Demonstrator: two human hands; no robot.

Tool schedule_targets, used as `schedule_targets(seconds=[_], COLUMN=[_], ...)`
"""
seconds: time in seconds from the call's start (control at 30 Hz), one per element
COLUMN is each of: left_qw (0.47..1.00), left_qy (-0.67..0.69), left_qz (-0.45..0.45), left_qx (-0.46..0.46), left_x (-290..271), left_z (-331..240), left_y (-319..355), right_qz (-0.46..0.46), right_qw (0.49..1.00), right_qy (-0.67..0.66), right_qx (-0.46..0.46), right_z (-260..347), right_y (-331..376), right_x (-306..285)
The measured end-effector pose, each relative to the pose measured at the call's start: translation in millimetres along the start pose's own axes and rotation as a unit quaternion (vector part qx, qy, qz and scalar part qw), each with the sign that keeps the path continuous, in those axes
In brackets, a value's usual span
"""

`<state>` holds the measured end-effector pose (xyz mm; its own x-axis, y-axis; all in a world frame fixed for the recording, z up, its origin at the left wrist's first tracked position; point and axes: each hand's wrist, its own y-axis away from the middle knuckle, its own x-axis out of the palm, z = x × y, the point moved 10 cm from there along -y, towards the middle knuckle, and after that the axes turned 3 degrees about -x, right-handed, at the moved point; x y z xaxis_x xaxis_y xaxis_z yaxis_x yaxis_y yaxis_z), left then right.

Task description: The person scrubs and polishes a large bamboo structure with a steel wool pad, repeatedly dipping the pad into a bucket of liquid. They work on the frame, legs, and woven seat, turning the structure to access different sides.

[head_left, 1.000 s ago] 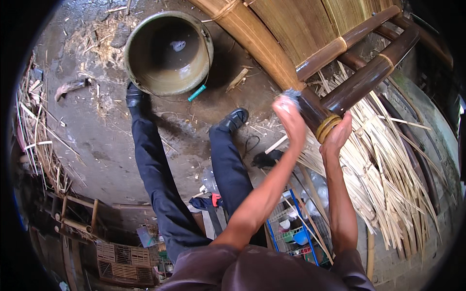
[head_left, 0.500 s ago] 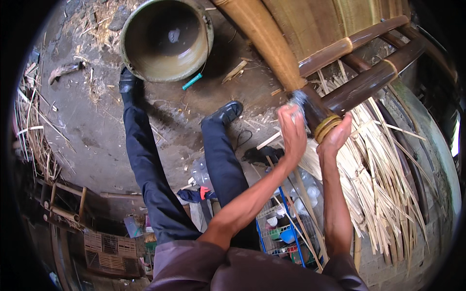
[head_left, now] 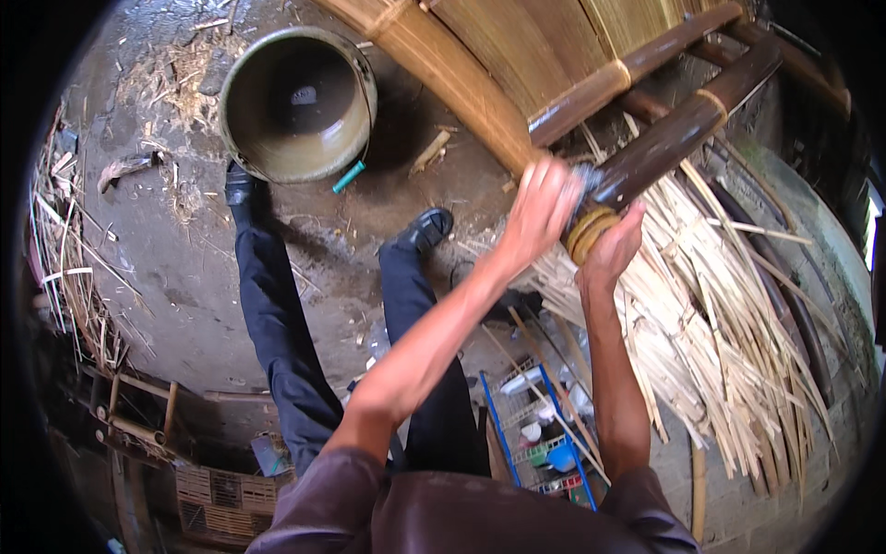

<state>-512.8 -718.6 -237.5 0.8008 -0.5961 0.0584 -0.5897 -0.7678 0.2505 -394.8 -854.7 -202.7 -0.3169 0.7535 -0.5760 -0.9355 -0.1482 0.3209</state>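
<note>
A piece of bamboo furniture (head_left: 660, 152) with thick dark-brown poles reaches in from the upper right. My left hand (head_left: 543, 208) is closed over one thick pole, pressing a grey-blue scrubbing wad (head_left: 583, 181) against it; the wad is smeared by motion and partly hidden by the fingers. At the pole's near end is a yellowish wrapped binding (head_left: 591, 231). My right hand (head_left: 611, 247) cups that end from below and from the right, its palm against the binding, some of its fingers hidden behind the pole.
A large round bucket (head_left: 242, 148) with liquid in it stands at the upper left, its handle with a teal grip (head_left: 349, 177) hanging down. Pale split bamboo strips (head_left: 711, 342) lie in a heap at the right. A blue-edged wire basket (head_left: 526, 443) is beside my legs.
My left hand has come forward along the pole with the wad, its fingers now wrapped over the top. My right hand stays at the bound end. The whole view has shifted slightly.
</note>
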Motion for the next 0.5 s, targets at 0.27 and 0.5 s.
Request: schedule_targets(seconds=[0.27,0.5], left_qw=[0.994,0.999], left_qy=[0.072,-0.014], left_qz=[-0.038,0.009], left_qx=[0.067,0.044], left_x=[-3,7], left_z=[-14,-21], left_y=[14,-22], right_qz=[-0.040,-0.058], right_qw=[0.998,0.997], right_qy=[-0.005,0.053], right_qx=[0.042,0.027], right_z=[-1,0], right_y=[8,5], right_x=[-2,-10])
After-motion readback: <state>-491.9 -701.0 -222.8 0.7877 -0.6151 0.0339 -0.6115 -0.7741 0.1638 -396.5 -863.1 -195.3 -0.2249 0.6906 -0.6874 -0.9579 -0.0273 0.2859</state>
